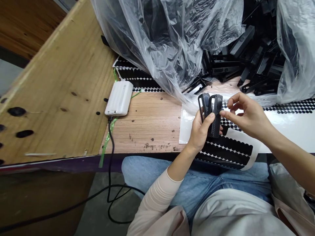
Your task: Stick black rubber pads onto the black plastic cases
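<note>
My left hand is closed on two black parts with a carbon-weave texture. They stand upright side by side, with my thumb across the front of the left one. The left part is an open loop; the right one runs lower, past my hand.

My right hand is open, fingers half curled, gripping nothing. Its thumb tip is at the right part's edge; can't tell if they touch.

Under both hands is a white sheet of black round stickers, in rows, with some dots gone from its lower rows. It overlaps a glossy white liner on the table. Another strip of dots runs along the far right, and more dot rows sit further back, partly under a clear plastic bag.

The bag spills a pile of similar black parts at the back right. Left of the hands is a white power bank with a black cable running off the table edge down to the floor, beside green tape. Further left is a raised plywood board with dark spots.

My jeans are below the table edge, and my left forearm has a ribbed cream sleeve.
</note>
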`<state>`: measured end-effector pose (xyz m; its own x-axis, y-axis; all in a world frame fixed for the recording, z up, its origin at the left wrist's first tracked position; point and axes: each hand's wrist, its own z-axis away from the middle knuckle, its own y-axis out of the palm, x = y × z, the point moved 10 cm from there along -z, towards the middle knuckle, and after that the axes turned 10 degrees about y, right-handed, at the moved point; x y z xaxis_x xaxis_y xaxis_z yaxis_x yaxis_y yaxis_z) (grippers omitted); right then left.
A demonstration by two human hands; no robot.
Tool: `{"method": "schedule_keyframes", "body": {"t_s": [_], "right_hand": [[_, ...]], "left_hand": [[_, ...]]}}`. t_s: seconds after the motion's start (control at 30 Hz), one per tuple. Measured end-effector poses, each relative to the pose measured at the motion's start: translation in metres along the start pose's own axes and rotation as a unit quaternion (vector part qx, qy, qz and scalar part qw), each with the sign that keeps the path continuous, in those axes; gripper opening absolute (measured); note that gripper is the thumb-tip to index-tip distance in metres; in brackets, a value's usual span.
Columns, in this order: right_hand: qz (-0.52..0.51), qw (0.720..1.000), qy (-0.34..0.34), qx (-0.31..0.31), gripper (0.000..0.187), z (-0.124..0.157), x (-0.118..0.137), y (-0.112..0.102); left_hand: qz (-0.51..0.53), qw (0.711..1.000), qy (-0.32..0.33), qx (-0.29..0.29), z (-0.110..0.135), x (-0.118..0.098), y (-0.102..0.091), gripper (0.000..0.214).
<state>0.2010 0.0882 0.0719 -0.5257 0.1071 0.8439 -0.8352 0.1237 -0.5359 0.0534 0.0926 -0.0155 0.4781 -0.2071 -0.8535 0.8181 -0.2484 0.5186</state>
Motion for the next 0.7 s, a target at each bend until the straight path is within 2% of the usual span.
{"method": "schedule_keyframes", "body": {"t_s": [0.07,0.1,0.17,0.23,0.33,0.4,0.47,0.53,0.6,0.7], "right_hand": [[0.08,0.996,-0.019,-0.032,0.014,0.005,-0.007,-0.008],[0.127,0.991,-0.029,-0.027,0.013,0.009,-0.012,-0.007],[0.204,0.977,-0.064,0.013,0.014,0.021,-0.023,0.003],[0.238,0.962,-0.123,0.044,0.014,0.036,-0.026,0.012],[0.211,0.948,-0.227,0.072,0.014,0.058,-0.009,0.015],[0.139,0.957,-0.241,0.083,0.008,0.059,0.006,0.005],[0.031,0.982,-0.171,0.073,0.004,0.043,0.011,-0.014],[-0.074,0.994,-0.054,0.06,0.011,0.02,0.002,-0.029],[-0.15,0.985,0.048,0.073,0.02,0.003,-0.009,-0.03],[-0.2,0.966,0.117,0.113,0.03,-0.012,-0.017,-0.016]], "left_hand": [[0.007,1.0,-0.005,0.003,0.0,-0.001,0.001,0.053],[0.01,1.0,-0.007,0.005,0.0,-0.001,0.002,0.053],[0.016,1.0,-0.011,0.009,0.0,-0.002,0.003,0.052],[0.02,1.0,-0.012,0.013,0.0,-0.002,0.004,0.052],[0.023,0.999,-0.014,0.018,-0.001,-0.002,0.004,0.051],[0.028,0.999,-0.014,0.022,-0.001,-0.002,0.004,0.055],[0.035,0.999,-0.016,0.033,-0.001,-0.001,0.005,0.062],[0.039,0.998,-0.021,0.046,-0.001,-0.001,0.007,0.07],[0.038,0.998,-0.027,0.051,0.0,-0.001,0.007,0.073],[0.037,0.997,-0.034,0.052,0.002,-0.001,0.008,0.074]]}}
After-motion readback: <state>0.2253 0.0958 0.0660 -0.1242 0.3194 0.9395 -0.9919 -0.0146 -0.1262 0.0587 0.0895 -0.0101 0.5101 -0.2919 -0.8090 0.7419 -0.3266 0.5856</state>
